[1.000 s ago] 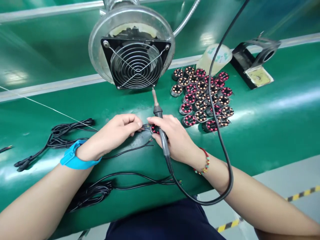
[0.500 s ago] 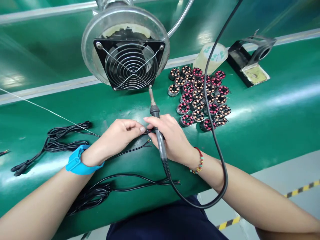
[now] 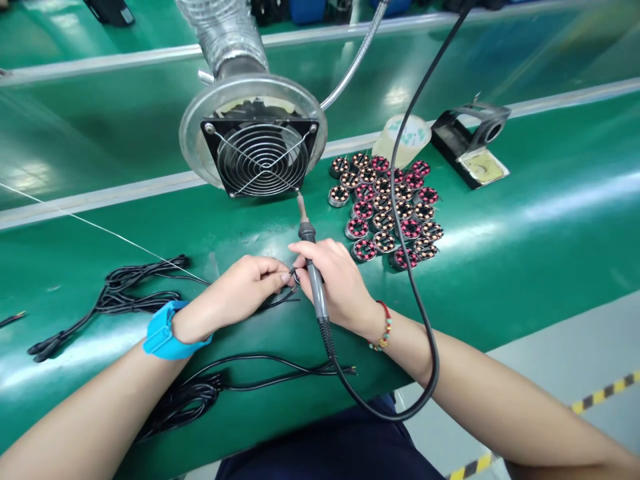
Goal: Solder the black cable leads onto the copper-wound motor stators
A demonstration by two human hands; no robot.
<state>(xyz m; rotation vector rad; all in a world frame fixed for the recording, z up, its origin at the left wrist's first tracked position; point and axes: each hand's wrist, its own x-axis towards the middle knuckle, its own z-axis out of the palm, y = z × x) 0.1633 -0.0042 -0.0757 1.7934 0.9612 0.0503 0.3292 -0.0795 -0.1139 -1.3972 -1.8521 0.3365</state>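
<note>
My right hand (image 3: 343,287) is wrapped round a soldering iron (image 3: 316,287), its tip pointing away from me toward the fan. The fingertips of that hand also meet a small dark piece with a shiny rim (image 3: 297,275), mostly hidden by the fingers. From the other side my left hand (image 3: 243,288) pinches a black wire (image 3: 291,273) against this piece. Just below the left fingers runs another black cable end (image 3: 280,303). A blue wristband (image 3: 167,333) is on my left wrist.
A round fume extractor fan (image 3: 266,163) hangs ahead. Several stator coils (image 3: 384,221) stand in rows at right, near a cloudy container (image 3: 404,140) and a black iron stand (image 3: 463,143). Coiled black cables (image 3: 135,287) lie left, more cables (image 3: 193,400) nearer me. The iron's cord loops over my right forearm.
The view has tilted up, showing more of the extractor's duct. Both hands stay together at the small piece, which has turned between the fingertips; its red part no longer shows.
</note>
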